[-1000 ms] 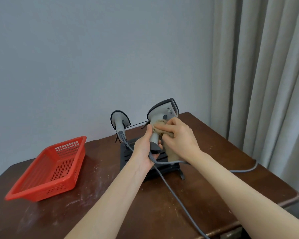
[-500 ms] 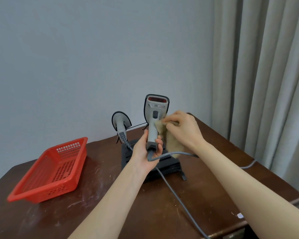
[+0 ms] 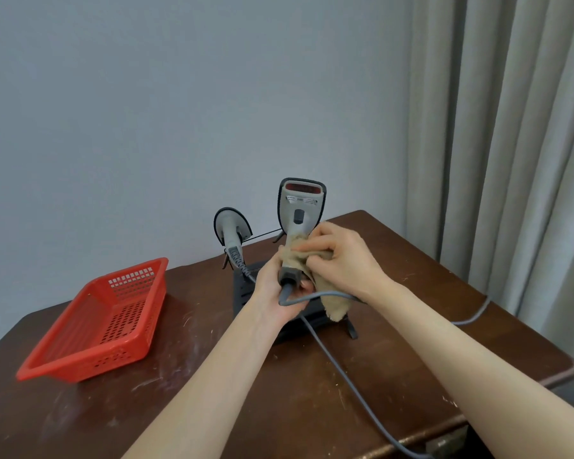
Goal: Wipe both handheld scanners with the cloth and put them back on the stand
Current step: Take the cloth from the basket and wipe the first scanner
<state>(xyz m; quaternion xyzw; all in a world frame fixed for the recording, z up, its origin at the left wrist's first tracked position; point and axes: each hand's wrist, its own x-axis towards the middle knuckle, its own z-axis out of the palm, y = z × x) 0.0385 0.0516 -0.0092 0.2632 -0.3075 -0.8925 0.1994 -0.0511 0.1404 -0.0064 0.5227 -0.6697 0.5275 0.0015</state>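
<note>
A grey handheld scanner (image 3: 299, 208) stands upright above the table, its red window facing me. My left hand (image 3: 272, 294) grips the bottom of its handle, where the grey cable (image 3: 345, 379) leaves it. My right hand (image 3: 343, 260) holds a tan cloth (image 3: 333, 308) wrapped round the handle; the cloth's loose end hangs below. A second grey scanner (image 3: 232, 228) rests on the black stand (image 3: 246, 289), behind and left of my hands. Most of the stand is hidden by my hands.
A red perforated plastic basket (image 3: 100, 321) sits on the left of the dark wooden table (image 3: 395, 359). The scanner cable runs toward the front edge, and another cable trails off the right side. Beige curtains (image 3: 511, 160) hang on the right.
My right hand has slid the cloth down from the scanner's head to its handle. The scanner, first turned sideways, now faces me upright.
</note>
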